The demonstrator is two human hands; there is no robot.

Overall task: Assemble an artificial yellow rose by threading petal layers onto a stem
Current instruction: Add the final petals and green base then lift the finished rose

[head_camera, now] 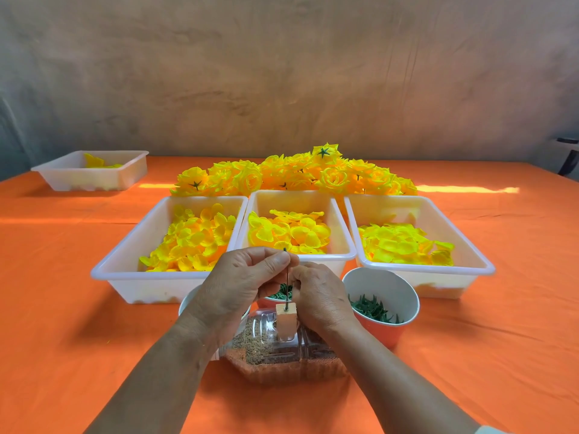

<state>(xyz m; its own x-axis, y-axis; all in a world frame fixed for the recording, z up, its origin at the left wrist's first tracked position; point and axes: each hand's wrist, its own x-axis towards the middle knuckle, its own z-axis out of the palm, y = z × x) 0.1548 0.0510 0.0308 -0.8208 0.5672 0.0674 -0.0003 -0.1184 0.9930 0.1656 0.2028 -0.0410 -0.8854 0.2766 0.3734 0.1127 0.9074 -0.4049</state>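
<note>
left hand (241, 277): just above and left of the wooden block (285, 324); pinches the tip of the stem (286, 274) between thumb and forefinger, remaining fingers curled in.
right hand (318, 296): just above the block's right edge, curled close against the stem's lower half; real grip on the wire impossible to tell.
stem: thin dark wire, upright, foot sunk in the top of the block; bare, no petal threaded yet.
step in hand: apparently seating and straightening the stem before the first layer.
doing it well: press straight down, never sideways, to avoid bowing so thin a wire; keep it plumb; leave the tip free for a petal's centre hole.
block: small pale wood cube, square-edged, perched on a clear ribbed bottle (272, 355) lying on its side, part-filled with gritty brown sand, probably as ballast.
petal layers (291, 230): just beyond the block in three smooth white trays (294, 193); thin, crinkled, bright yellow.
cup (385, 333): right of the block; orange outside, white inside; holds spiky dark-green calyxes (372, 308).
green rings (280, 296): right behind the block, between the hands.
finished roses (297, 173): heaped well beyond the block, behind the trays.
cloth (94, 339): matte orange, all around the block.
</note>
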